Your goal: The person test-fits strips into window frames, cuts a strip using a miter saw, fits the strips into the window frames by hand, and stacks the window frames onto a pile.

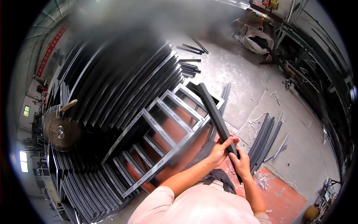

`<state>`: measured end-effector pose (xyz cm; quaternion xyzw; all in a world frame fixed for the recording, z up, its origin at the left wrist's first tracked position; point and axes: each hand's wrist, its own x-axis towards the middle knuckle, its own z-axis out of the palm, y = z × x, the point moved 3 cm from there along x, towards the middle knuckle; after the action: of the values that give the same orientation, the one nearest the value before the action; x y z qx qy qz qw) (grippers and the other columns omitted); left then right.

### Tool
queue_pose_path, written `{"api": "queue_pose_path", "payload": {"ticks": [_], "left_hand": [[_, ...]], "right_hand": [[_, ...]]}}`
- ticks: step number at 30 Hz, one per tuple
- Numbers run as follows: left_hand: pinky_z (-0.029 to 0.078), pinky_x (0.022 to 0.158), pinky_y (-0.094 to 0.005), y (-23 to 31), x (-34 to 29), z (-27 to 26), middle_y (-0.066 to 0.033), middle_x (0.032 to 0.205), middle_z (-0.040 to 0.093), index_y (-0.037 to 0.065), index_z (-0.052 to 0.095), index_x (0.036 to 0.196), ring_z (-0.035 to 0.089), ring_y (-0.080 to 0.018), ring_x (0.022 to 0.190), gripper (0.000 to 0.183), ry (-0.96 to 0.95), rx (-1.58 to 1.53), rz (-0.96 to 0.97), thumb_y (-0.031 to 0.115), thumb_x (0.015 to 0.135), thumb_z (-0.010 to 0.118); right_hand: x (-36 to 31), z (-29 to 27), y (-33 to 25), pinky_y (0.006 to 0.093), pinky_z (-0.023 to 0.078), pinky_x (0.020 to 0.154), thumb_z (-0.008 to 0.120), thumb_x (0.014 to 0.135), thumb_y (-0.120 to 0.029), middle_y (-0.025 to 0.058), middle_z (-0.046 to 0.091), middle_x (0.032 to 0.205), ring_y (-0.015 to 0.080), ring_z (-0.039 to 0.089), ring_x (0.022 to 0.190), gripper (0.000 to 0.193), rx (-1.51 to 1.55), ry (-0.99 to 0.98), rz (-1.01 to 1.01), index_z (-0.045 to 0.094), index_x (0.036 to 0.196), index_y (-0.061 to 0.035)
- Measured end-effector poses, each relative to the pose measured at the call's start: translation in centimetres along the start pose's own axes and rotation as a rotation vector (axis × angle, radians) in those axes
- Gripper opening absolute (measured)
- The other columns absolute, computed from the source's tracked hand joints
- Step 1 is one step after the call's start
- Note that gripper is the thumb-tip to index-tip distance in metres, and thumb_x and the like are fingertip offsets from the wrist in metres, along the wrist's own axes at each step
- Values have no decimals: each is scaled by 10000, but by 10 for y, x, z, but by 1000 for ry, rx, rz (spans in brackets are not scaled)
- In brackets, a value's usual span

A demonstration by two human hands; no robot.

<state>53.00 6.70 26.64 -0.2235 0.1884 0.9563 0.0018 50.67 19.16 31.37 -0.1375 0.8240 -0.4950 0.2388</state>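
Note:
A long dark grey metal profile bar (pixel 215 112) slants across in front of me, its far end up and to the left. My left hand (pixel 221 150) is closed around it near its lower part. Just below, my right hand (pixel 240 161) grips the same bar, thumb on top. To the left lies a ladder-like grey frame (pixel 161 130) with several crossbars and pale printed film strips. The bar's far end overlaps the frame's right end in the picture; I cannot tell whether they touch.
Many dark frames (pixel 93 82) stand stacked at the left, by a round fan (pixel 61 130). Loose dark bars (pixel 263 140) lie on the floor at my right, with shorter bars (pixel 190 67) farther off. A rack (pixel 309 52) holds long profiles at far right. Haze blurs the top.

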Motion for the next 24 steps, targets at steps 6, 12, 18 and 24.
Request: {"api": "queue_pose_path", "payload": {"ticks": [6, 12, 18, 24], "left_hand": [[453, 968, -393, -41, 120, -6, -124, 1137, 607, 2, 550, 1164, 557, -250, 1123, 365, 137, 6, -189, 222, 899, 670], [564, 760, -372, 14, 307, -41, -150, 942, 686, -25, 628, 1020, 670, -235, 880, 298, 393, -131, 91, 256, 921, 629], [550, 668, -365, 120, 400, -85, -102, 796, 666, 58, 612, 818, 648, -227, 713, 287, 703, -341, 330, 332, 892, 659], [490, 532, -360, 217, 407, -85, -59, 672, 586, 78, 562, 785, 583, -203, 589, 268, 862, -371, 749, 304, 888, 661]], "right_hand": [[72, -59, 80, 285, 470, 661, 634, 874, -168, 42, 627, 774, 123, 572, 705, 252, 98, -16, 240, 627, 1033, 28], [209, -150, 117, 311, 482, 704, 666, 850, -228, 103, 656, 811, 170, 611, 752, 330, -133, -233, 234, 638, 1043, 39], [343, -277, 95, 274, 474, 681, 689, 851, -182, 53, 655, 833, 114, 578, 755, 340, -233, -540, 337, 629, 1089, 53], [490, -329, 70, 279, 504, 670, 705, 836, -189, 67, 645, 830, 136, 615, 732, 368, -132, -608, 491, 635, 1114, 42]]}}
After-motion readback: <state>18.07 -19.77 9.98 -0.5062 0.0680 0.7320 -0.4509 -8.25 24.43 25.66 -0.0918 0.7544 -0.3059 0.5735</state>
